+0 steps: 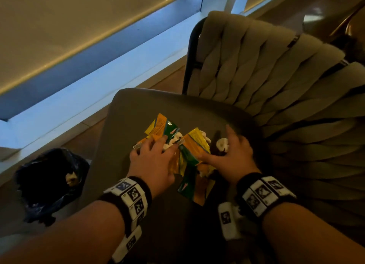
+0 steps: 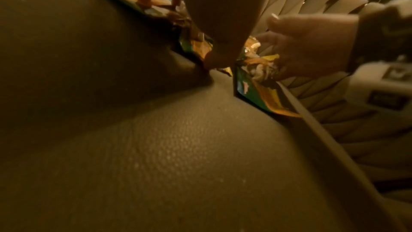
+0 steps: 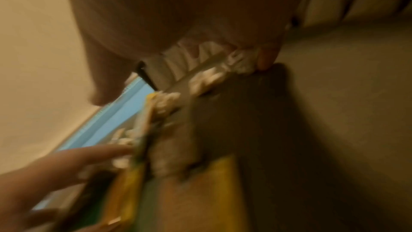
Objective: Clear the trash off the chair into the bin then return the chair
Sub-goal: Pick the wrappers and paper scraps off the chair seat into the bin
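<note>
A grey chair with a padded seat (image 1: 138,109) and woven back (image 1: 276,76) carries the trash: several yellow-and-green wrappers (image 1: 195,145) and white crumpled tissue (image 1: 222,144). My left hand (image 1: 156,145) lies spread on the wrappers at the left, fingertips pressing them down, and the thumb (image 2: 218,59) touches the seat. My right hand (image 1: 215,143) cups the right side of the pile, fingers curled round the tissue (image 3: 211,77). One green wrapper (image 1: 187,186) lies loose nearer me. The bin (image 1: 39,194), lined with a black bag, stands on the floor left of the chair.
A crumpled white scrap (image 1: 71,177) lies inside the bin. A pale wall ledge with blue-lit strips (image 1: 98,76) runs behind the bin and chair. Brown floor (image 1: 169,76) shows between the ledge and the chair.
</note>
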The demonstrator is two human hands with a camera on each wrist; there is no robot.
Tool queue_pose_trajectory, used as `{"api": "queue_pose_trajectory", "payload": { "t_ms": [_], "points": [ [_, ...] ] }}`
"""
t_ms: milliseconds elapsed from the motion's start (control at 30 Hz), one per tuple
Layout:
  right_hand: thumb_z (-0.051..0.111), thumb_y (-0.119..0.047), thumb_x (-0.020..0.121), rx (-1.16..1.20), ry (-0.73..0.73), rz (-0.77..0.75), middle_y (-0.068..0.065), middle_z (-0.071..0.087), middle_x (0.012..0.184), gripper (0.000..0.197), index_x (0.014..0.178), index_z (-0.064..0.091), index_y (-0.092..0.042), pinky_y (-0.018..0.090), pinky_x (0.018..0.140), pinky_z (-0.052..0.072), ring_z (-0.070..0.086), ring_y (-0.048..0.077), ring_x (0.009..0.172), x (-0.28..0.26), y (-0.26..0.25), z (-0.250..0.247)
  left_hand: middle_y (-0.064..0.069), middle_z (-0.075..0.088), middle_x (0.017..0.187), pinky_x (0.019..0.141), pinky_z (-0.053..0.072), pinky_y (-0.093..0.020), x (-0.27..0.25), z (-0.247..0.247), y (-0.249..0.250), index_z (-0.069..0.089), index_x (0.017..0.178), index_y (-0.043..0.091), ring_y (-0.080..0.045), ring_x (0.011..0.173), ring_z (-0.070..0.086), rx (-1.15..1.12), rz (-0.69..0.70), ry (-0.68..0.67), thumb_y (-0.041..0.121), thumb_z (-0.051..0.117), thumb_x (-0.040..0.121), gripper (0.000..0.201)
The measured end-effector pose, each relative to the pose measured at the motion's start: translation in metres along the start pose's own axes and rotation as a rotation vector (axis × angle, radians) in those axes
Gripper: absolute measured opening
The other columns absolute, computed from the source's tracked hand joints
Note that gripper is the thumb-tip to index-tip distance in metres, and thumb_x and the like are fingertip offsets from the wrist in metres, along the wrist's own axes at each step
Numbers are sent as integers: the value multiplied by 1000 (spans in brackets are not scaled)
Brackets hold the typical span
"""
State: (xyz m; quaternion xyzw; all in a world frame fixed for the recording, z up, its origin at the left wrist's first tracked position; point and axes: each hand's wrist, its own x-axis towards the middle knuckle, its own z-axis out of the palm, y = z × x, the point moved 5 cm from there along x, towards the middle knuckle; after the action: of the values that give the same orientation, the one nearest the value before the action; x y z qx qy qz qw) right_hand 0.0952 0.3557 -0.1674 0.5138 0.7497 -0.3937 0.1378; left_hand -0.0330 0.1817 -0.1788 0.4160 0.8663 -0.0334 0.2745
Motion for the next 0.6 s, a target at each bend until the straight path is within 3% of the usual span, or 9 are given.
{"api": "queue_pose_trajectory", "payload": {
  "t_ms": [100,200,267,400,467,600],
  "points": [
    [80,-62,61,12,-28,-14,4,17,154,105,149,26,-42,47,114,31,16,31,143,1,-31,31,3,23,154,102,30,-62,0,-4,4,36,133,43,-32,139,18,-32,-23,9,44,53,84,52],
    [70,-43,83,-103,1,-114,7,35,138,49,128,54,-31,42,104,42,36,30,129,2,-51,53,6,28,152,101,36,-59,-1,-2,1,47,127,39,-29,134,25,-44,-10,11,37,50,89,39],
    [64,-32,88,-77,3,-155,3,45,124,25,113,62,-26,42,96,50,49,28,118,5,-52,58,7,32,150,100,38,-54,-2,-1,-3,52,124,36,-27,131,28,-81,15,11,32,49,90,34],
    [69,-27,82,103,14,-158,-5,58,95,7,88,70,-30,42,82,57,65,25,90,8,-47,46,5,47,139,95,44,-48,-3,-4,-23,60,116,30,-28,120,41,-212,76,84,20,51,88,32],
    [74,-26,79,298,50,-113,-6,68,84,10,75,69,-34,43,76,58,68,22,83,6,-43,33,1,54,132,96,43,-45,-5,-7,-32,65,111,27,-29,116,47,-278,80,129,20,50,86,29],
    [79,-26,79,602,169,-39,-8,74,82,11,85,71,-29,32,69,57,72,13,81,0,-39,11,-5,61,115,93,47,-38,-17,-23,-43,70,103,17,-25,107,56,-414,69,330,18,46,87,29]
  ]
}}
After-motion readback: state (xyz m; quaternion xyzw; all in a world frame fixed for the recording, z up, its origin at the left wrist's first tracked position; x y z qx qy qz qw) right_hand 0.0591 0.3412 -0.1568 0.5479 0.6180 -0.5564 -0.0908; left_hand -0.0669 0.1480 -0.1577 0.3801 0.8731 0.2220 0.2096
